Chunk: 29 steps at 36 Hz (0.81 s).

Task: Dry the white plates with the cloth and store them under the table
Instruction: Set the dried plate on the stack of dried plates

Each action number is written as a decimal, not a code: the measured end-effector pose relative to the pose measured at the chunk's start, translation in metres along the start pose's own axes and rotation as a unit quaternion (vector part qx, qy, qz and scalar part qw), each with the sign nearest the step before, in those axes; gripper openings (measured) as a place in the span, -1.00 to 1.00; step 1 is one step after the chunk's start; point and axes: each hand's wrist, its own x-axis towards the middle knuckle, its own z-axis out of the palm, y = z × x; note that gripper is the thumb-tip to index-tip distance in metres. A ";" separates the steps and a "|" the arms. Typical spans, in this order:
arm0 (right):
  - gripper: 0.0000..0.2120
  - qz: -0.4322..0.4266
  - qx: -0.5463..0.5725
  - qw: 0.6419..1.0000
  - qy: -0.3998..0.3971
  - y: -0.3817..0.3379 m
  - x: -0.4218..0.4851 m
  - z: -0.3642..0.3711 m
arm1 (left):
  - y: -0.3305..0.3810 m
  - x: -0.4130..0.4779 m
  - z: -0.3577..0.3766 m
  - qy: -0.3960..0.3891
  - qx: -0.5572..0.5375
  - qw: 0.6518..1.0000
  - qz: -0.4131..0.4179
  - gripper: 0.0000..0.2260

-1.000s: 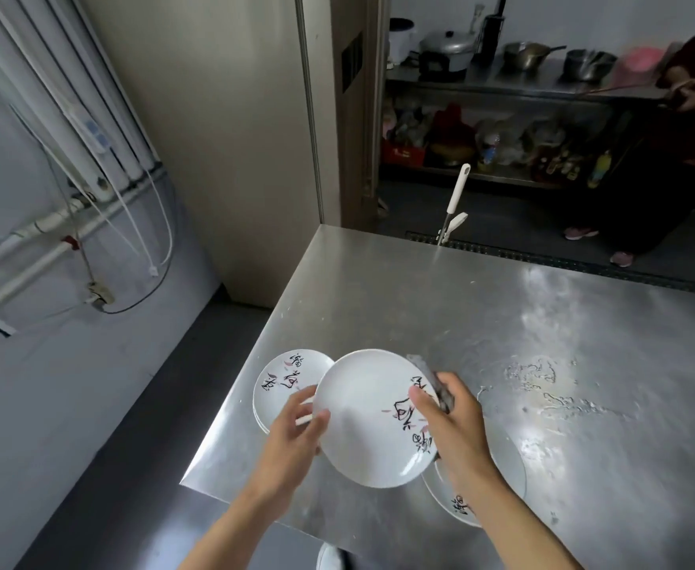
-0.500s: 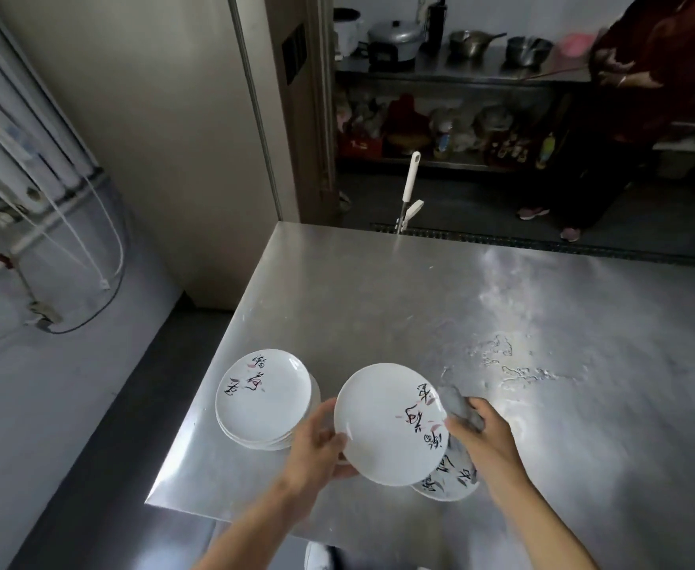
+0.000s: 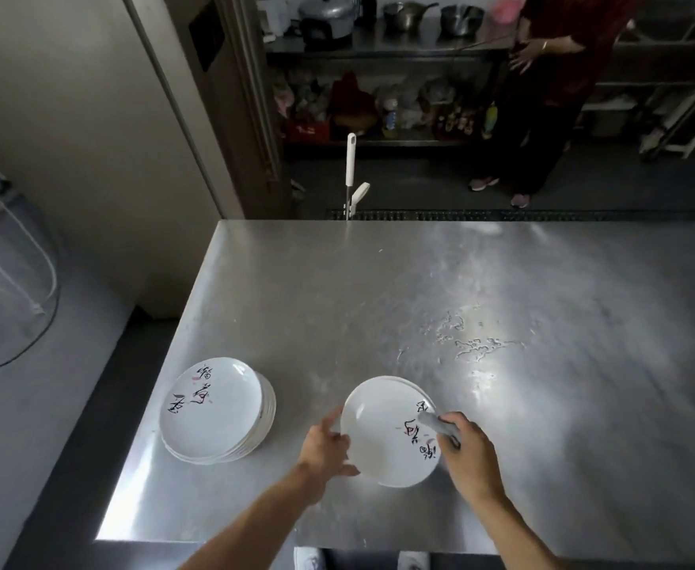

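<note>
A white plate [image 3: 383, 434] with black brush lettering is near the front of the steel table [image 3: 378, 290]; at least one more plate rim shows beneath it. My left hand [image 3: 325, 450] holds its left rim, thumb on top. My right hand [image 3: 467, 450] grips a small grey cloth [image 3: 436, 425] and presses it on the plate's right side. A stack of several similar white plates [image 3: 214, 411] stands to the left, near the table's left edge.
Water streaks [image 3: 473, 343] lie on the table right of centre. A white-handled tool [image 3: 350, 174] stands behind the far edge. A person in dark clothes [image 3: 543, 96] stands by shelves with pots [image 3: 378, 26]. My shoes [image 3: 309, 559] show below the front edge.
The plate in my hands has come down lower, over the right-hand plates. The cloth has slid onto its right face. The view has shifted right, so the left stack shows fully.
</note>
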 end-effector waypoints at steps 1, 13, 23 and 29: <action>-0.73 -0.013 -0.027 1.000 0.008 -0.001 0.000 0.000 | 0.000 0.000 0.000 0.003 0.003 1.000 0.000 -0.46; -0.61 -0.134 -0.225 0.959 0.113 -0.012 -0.002 0.003 | 0.000 0.000 -0.015 0.024 0.008 0.998 0.056 -0.68; -0.75 -0.159 -0.044 0.986 0.013 -0.065 0.017 0.018 | 0.020 -0.007 -0.069 0.122 0.076 0.980 0.136 -0.73; -0.85 -0.150 0.078 0.982 -0.082 -0.133 0.018 0.066 | 0.012 -0.021 -0.148 0.284 0.101 0.941 0.154 -0.66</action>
